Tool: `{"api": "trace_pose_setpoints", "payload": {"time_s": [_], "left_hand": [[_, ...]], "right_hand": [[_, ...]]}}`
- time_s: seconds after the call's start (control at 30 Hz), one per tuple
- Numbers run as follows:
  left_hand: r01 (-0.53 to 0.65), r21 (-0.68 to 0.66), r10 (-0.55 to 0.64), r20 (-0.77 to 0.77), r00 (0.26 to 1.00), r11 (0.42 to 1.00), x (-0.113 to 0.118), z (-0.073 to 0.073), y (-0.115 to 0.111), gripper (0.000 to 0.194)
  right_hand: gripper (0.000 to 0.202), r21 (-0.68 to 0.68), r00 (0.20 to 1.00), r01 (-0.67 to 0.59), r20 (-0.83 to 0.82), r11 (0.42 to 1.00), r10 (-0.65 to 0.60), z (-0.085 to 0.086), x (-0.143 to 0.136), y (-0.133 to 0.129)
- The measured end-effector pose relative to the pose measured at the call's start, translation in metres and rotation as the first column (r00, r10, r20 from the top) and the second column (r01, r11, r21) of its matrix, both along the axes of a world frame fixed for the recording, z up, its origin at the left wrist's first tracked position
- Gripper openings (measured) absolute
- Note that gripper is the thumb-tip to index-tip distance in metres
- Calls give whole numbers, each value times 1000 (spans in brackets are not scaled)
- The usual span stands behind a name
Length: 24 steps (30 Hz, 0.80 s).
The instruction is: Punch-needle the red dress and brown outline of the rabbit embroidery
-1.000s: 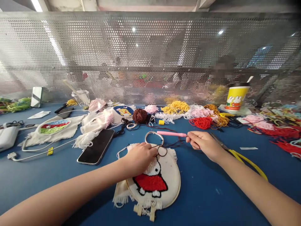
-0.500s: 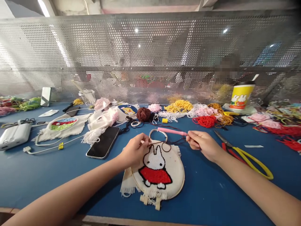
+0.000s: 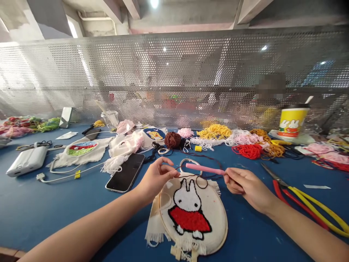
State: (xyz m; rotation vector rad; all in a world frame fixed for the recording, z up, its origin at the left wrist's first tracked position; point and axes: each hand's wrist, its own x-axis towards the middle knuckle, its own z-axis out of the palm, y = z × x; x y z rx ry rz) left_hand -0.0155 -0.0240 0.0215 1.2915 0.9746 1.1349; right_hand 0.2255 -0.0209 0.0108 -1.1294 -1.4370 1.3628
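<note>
Pink tool (image 3: pixel 204 169) clamped in right hand (image 3: pixel 247 186), right of centre; left hand (image 3: pixel 157 178) pinches dark yarn (image 3: pixel 202 188); slack loop could snag.

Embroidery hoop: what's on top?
Cloth with a white rabbit in red; dark yarn loops over its upper part. The left hand hides what lies at upper left.

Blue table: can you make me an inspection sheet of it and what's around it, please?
Surface: blue table, pale strip near the scissors.
Work things: hooped rabbit embroidery, pink tool, dark yarn.
Clutter: yellow yarn, red yarn, phone, lidded cup.
Grips: left grip pinches the dark yarn; right grip holds the pink tool.
Cables: white cable with yellow tag, plug end unconnected.
Surroundings: perforated metal screen behind the table.
</note>
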Motion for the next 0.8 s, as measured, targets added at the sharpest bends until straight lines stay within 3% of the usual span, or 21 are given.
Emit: {"api": "trace_pose_setpoints", "payload": {"time_s": [0.13, 0.33, 0.5, 0.8], "left_hand": [[-7, -49, 9, 29, 1000, 999, -2, 2, 1, 28], [-38, -92, 39, 11, 999, 995, -1, 3, 2, 17], [-42, -67, 42, -5, 999, 997, -1, 3, 1, 6], [-47, 9, 47, -52, 998, 999, -5, 5, 2, 5]], "right_hand": [[38, 31, 1000, 3, -14, 1000, -3, 0, 2, 0], [37, 53, 1000, -10, -15, 999, 11, -3, 4, 1], [37, 73, 999, -45, -16, 996, 47, -6, 4, 2], [36, 117, 996, -84, -21, 990, 87, -7, 6, 1]]}}
